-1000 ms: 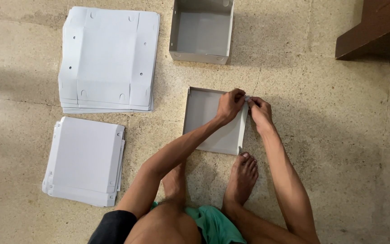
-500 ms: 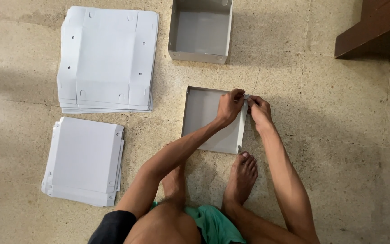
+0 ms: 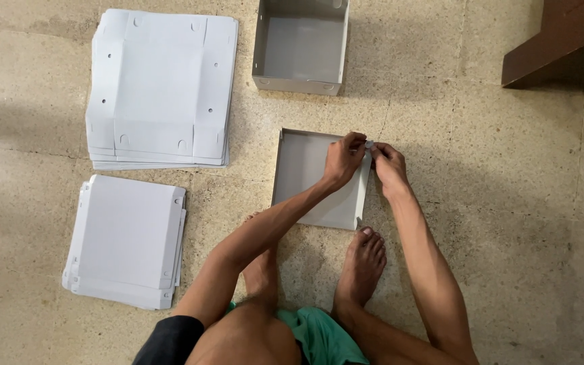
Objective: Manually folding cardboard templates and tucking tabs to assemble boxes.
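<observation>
While the person sits on the speckled stone floor (image 3: 508, 223), a shallow grey tray (image 3: 309, 179) of folded sheet lies just ahead of the bare feet, its thin side walls turned up and its flat base plain and unmarked. Both hands meet at its far right corner: the left hand (image 3: 343, 161) reaches across the tray and pinches the top of the right wall, and the right hand (image 3: 388, 166) pinches the same corner from outside, fingertips almost touching. Compared with a second ago, the tray lies in the same spot and both hands remain closed on that corner, the left hand's fingers only slightly shifted along the edge.
</observation>
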